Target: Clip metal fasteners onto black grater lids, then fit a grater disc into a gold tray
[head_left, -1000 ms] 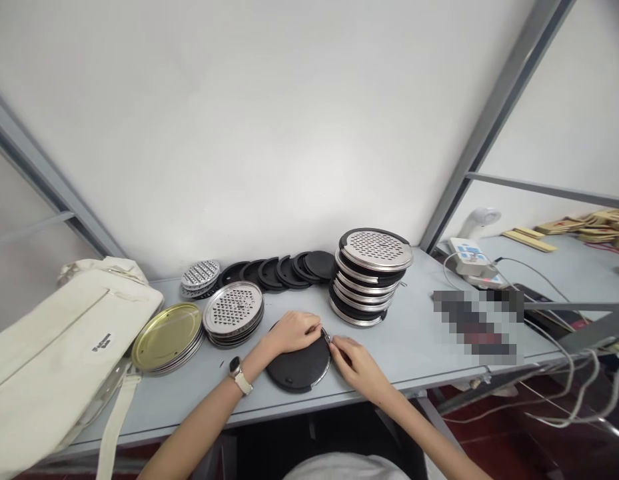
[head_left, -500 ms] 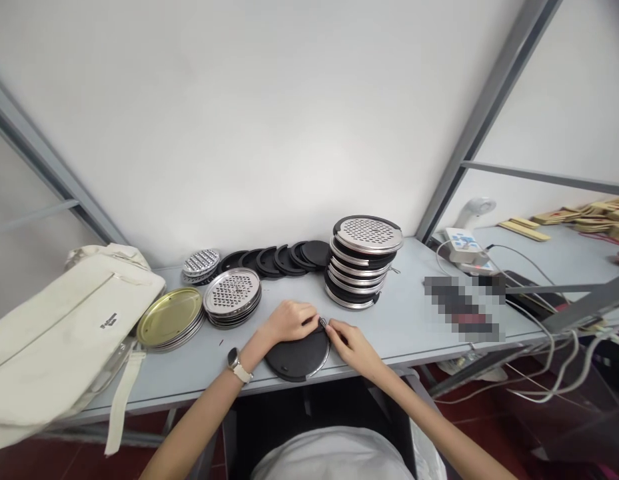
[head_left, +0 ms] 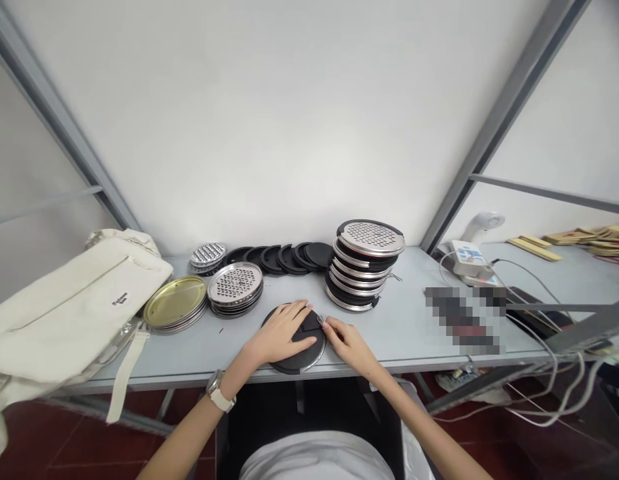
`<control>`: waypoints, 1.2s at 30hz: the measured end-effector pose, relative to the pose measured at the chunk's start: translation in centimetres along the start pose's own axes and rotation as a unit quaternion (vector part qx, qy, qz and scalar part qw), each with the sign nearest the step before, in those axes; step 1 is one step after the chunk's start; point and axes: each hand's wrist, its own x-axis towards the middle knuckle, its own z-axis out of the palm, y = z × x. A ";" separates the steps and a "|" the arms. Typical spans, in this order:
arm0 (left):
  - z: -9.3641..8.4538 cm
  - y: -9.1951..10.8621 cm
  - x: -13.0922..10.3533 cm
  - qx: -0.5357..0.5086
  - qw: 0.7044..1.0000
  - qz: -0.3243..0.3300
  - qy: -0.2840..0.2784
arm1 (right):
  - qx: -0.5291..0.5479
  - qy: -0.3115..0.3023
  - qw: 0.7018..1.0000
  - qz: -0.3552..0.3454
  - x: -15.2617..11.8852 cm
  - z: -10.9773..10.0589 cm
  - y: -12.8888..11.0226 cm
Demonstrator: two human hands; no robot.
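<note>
A round black disc with a partly silver rim lies flat near the front edge of the table. Across its top rests my left hand, fingers spread and thumb apart. My right hand pinches a small metal wire clasp at the right edge of the disc. Beyond the hands stands a tall stack of round grater plates in black holders. Round grater plates with coarse holes are piled behind my left hand, and black semicircular covers overlap in a row along the wall.
A pile of gold-coloured round lids sits at the left, beside a cream bag with a hanging strap. Small grater discs lie near the wall. On the right are a white power box, cables, a blurred patch and wooden pieces.
My left hand has opened from a grip near the clasp and now lies flat across the disc. My right hand still pinches the clasp. The whole view has shifted slightly.
</note>
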 end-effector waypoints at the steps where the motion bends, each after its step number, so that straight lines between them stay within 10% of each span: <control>1: 0.0 -0.2 0.0 -0.004 1.000 -0.001 -0.006 | -0.003 0.002 1.000 -0.002 0.0 0.0 0.1; 36: 2.3 0.8 -0.6 0.028 0.994 -0.083 0.059 | -0.040 -0.004 0.999 -0.029 0.1 0.0 0.1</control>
